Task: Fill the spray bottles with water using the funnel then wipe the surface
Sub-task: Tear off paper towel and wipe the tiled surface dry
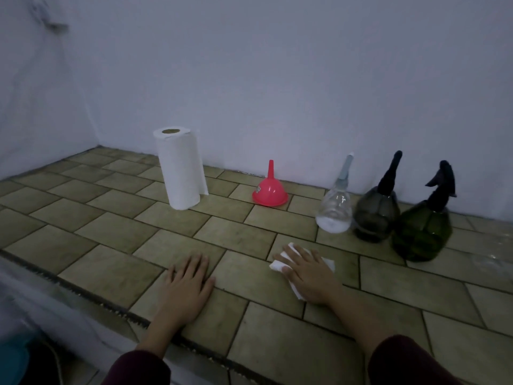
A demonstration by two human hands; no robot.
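A tiled counter [116, 270] of tan brick-shaped tiles is seen from above, set against a pale wall [277, 79] that turns a corner at the far left. The left hand [188, 284] is laid flat on the tiles near the front edge, its fingers straight and slightly spread, with nothing held. The right hand [308, 276] is pressed palm-down on a folded white paper towel [279, 266], the fingers extended over it; the towel's edges are seen past the fingertips and beside the thumb. Dark maroon sleeves [408, 362] are visible on both forearms at the bottom of the view.

Behind the right hand, three spray bottles are lined up close together near the wall. The clear spray bottle [334, 212] is placed leftmost, with a pale nozzle and liquid visible in its base. Just beside it stands the smoky grey spray bottle [376, 215] with a black nozzle, and at the right, nearer the viewer, the green spray bottle [422, 234] with a black trigger head. How full the two tinted bottles are cannot be told in the dim light.

A pink funnel [270, 194] is set upside down on its wide rim, spout up, left of the bottles and apart from them. Further left, a roll of paper towels [180, 170] is stood upright, a loose sheet hanging at its right side.
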